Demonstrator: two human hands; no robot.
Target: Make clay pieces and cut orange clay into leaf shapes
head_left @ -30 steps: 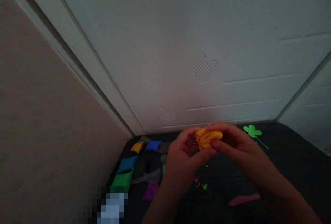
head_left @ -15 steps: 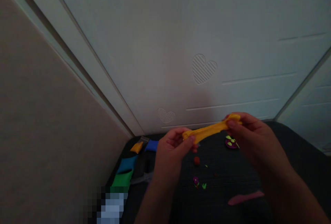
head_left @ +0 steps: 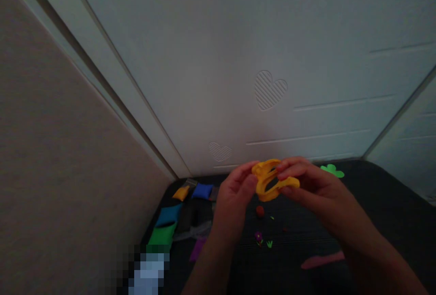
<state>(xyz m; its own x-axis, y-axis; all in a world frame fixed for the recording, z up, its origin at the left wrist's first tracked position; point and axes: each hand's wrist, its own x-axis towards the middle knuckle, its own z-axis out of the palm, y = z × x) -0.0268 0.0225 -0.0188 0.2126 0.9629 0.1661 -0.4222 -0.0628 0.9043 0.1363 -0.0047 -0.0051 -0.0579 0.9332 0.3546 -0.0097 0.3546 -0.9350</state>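
Above the dark table, both hands hold a piece of soft yellow modelling clay point(head_left: 267, 192) between them. It is bent into loops with dark gaps showing through. My left hand point(head_left: 235, 199) pinches the left end with thumb and fingers. My right hand point(head_left: 315, 188) grips the right side, its fingertips on the strands and the thumb below. Under the hands lie a reddish-brown ball point(head_left: 260, 212), a small purple flower point(head_left: 258, 237) and a little green grass-like piece point(head_left: 269, 244).
On the table's left side lie blue point(head_left: 202, 191), orange point(head_left: 181, 193), teal point(head_left: 169, 215) and green packets point(head_left: 162, 236), with a purple one point(head_left: 197, 249) nearer. A pink tool point(head_left: 322, 260) lies at front right, a bright green flower-like shape point(head_left: 333, 171) at back right. A white panelled surface point(head_left: 218, 59) rises behind.
The yellow clay was a single stretched strip and is now folded into loops. My hands have come closer together, the right one moving left and slightly down.
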